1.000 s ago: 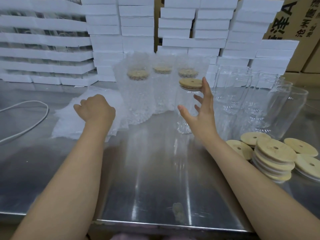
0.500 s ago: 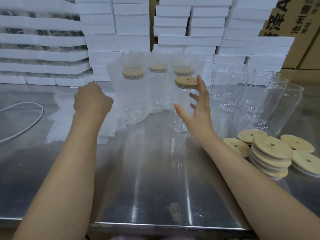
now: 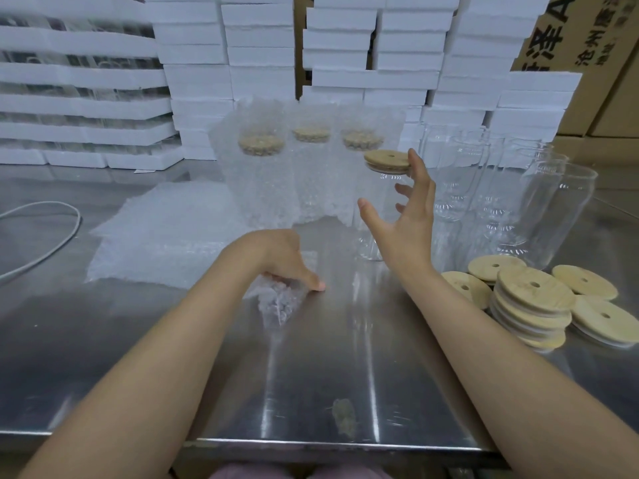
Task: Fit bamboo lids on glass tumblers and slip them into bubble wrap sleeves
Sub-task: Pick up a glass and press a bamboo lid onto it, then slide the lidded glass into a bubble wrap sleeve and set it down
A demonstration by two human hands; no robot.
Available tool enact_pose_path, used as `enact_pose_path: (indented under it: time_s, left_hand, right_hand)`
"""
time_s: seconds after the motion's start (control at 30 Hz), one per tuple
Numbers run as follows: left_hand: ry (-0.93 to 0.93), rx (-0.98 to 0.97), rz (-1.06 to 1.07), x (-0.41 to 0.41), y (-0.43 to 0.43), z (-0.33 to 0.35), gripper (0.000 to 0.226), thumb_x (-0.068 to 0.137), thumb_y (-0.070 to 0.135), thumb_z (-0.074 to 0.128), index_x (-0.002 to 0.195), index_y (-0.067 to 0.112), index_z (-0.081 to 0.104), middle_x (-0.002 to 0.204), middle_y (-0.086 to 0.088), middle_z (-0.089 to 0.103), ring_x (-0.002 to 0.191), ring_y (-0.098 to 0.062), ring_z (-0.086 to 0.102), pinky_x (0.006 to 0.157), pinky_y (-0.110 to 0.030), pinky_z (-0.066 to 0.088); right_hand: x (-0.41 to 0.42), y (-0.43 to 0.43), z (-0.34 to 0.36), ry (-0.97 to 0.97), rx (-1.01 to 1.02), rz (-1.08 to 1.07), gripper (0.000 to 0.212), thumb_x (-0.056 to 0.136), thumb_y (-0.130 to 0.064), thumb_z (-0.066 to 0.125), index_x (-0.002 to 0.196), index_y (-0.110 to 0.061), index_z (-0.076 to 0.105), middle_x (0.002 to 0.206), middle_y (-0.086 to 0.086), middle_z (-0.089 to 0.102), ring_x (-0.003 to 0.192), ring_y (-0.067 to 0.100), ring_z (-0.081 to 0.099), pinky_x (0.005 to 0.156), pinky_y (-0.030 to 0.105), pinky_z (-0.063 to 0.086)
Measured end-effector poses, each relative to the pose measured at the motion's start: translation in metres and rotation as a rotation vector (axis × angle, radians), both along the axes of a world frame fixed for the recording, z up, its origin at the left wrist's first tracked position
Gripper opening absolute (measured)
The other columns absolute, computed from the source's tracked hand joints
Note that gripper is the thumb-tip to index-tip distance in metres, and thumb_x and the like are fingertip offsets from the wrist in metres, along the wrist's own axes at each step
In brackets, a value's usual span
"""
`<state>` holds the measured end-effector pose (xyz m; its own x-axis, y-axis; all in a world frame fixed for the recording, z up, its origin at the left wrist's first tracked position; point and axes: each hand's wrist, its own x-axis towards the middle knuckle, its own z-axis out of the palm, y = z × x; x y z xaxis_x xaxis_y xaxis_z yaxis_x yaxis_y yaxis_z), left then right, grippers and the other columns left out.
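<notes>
So the lidded tumbler stands upright on the steel table, a bit toward 1 o'clock from the middle, with its bamboo lid sitting on top. The right hand is right beside it at 3 o'clock, fingers spread wide and index tip up at the lid's rim. Can't tell if it's actually touching the glass.

Around 7 o'clock from the tumbler, the left hand grips a crumpled bubble wrap sleeve, thumb stuck out onto the table. The flat sleeves lie at 9 o'clock and three wrapped tumblers at 11. Bare tumblers crowd 3 o'clock, loose lids at 4. Foam trays are stacked at the back, and there's a cable far out at 9.
</notes>
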<state>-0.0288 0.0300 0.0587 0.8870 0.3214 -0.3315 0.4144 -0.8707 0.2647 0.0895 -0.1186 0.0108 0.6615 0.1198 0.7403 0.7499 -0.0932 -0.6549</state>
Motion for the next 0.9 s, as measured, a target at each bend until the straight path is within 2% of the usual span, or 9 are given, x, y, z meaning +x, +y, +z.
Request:
enact_pose_path:
  time_s: [0.1, 0.2, 0.27, 0.37, 0.47, 0.6, 0.67, 0.73, 0.9]
  left_hand:
    - [-0.061, -0.011, -0.011, -0.002, 0.001, 0.0, 0.024, 0.081, 0.03, 0.067, 0.072, 0.008, 0.067, 0.066, -0.005, 0.06, 0.06, -0.02, 0.05, 0.057, -0.024, 0.038]
    - [-0.305, -0.338, 0.076, 0.001, -0.001, 0.004, 0.018, 0.087, 0.024, 0.06, 0.078, 0.01, 0.066, 0.069, 0.002, 0.065, 0.06, -0.011, 0.059, 0.059, -0.022, 0.042]
    - [-0.499, -0.528, 0.126, 0.005, -0.003, 0.006, 0.014, 0.089, 0.022, 0.057, 0.079, 0.013, 0.062, 0.073, 0.003, 0.066, 0.057, -0.004, 0.063, 0.06, -0.02, 0.045]
    - [-0.637, -0.541, 0.145, 0.008, -0.003, 0.001, 0.011, 0.089, 0.012, 0.058, 0.079, 0.009, 0.06, 0.074, -0.003, 0.067, 0.053, 0.003, 0.062, 0.058, -0.016, 0.049]
    - [-0.648, -0.583, 0.192, 0.013, -0.002, -0.013, 0.017, 0.089, 0.0, 0.061, 0.073, 0.007, 0.06, 0.07, -0.006, 0.064, 0.046, 0.004, 0.059, 0.05, -0.011, 0.05]
    - [-0.69, -0.589, 0.236, 0.022, -0.004, -0.03, 0.018, 0.087, 0.0, 0.065, 0.072, 0.008, 0.063, 0.066, -0.004, 0.062, 0.047, 0.0, 0.061, 0.066, -0.024, 0.058]
    - [-0.735, -0.604, 0.238, 0.024, -0.005, -0.035, 0.017, 0.085, 0.001, 0.068, 0.07, 0.008, 0.065, 0.063, -0.003, 0.064, 0.049, -0.001, 0.062, 0.061, -0.021, 0.058]
    - [-0.78, -0.639, 0.232, 0.024, -0.005, -0.036, 0.014, 0.084, 0.0, 0.068, 0.071, 0.005, 0.068, 0.062, -0.003, 0.063, 0.051, -0.003, 0.062, 0.059, -0.018, 0.056]
    - [-0.834, -0.574, 0.303, 0.025, 0.003, -0.036, 0.018, 0.089, 0.002, 0.06, 0.076, 0.006, 0.071, 0.062, 0.001, 0.064, 0.049, -0.008, 0.06, 0.065, -0.023, 0.057]
  right_hand:
    - [0.001, 0.0, 0.0, 0.018, 0.012, 0.011, 0.086, 0.081, -0.03, 0.076, 0.147, -0.043, 0.023, 0.14, -0.01, 0.034, 0.118, 0.005, 0.049, 0.088, 0.008, 0.04]
    - [0.0, 0.001, -0.002, 0.0, 0.016, 0.003, 0.086, 0.079, -0.034, 0.075, 0.143, -0.049, 0.02, 0.139, -0.011, 0.035, 0.116, 0.002, 0.05, 0.085, 0.011, 0.042]
    - [0.0, 0.001, -0.001, -0.018, 0.058, -0.024, 0.086, 0.078, -0.034, 0.074, 0.142, -0.047, 0.018, 0.137, -0.013, 0.034, 0.113, 0.003, 0.051, 0.084, 0.016, 0.044]
    - [0.0, 0.0, 0.004, -0.021, 0.207, -0.056, 0.079, 0.078, -0.033, 0.073, 0.137, -0.035, 0.02, 0.135, -0.009, 0.03, 0.11, 0.011, 0.053, 0.086, 0.03, 0.051]
    - [-0.004, 0.0, 0.012, 0.01, 0.403, -0.058, 0.072, 0.076, -0.03, 0.073, 0.127, -0.024, 0.022, 0.131, -0.003, 0.03, 0.106, 0.018, 0.056, 0.084, 0.041, 0.056]
    - [-0.007, -0.003, 0.027, 0.121, 0.632, 0.055, 0.071, 0.075, -0.036, 0.072, 0.121, -0.019, 0.021, 0.127, 0.007, 0.036, 0.102, 0.03, 0.06, 0.078, 0.04, 0.059]
    - [-0.006, -0.001, 0.031, 0.274, 0.694, 0.204, 0.066, 0.075, -0.036, 0.074, 0.115, -0.024, 0.023, 0.119, 0.001, 0.038, 0.1, 0.029, 0.06, 0.074, 0.039, 0.06]
    - [-0.004, 0.003, 0.028, 0.403, 0.663, 0.291, 0.06, 0.08, -0.031, 0.072, 0.114, -0.024, 0.023, 0.117, 0.0, 0.038, 0.099, 0.026, 0.061, 0.071, 0.038, 0.06]
    - [-0.002, 0.013, 0.006, 0.388, 0.338, 0.107, 0.064, 0.082, -0.025, 0.078, 0.11, -0.016, 0.021, 0.106, -0.009, 0.039, 0.072, 0.002, 0.062, 0.082, 0.055, 0.056]
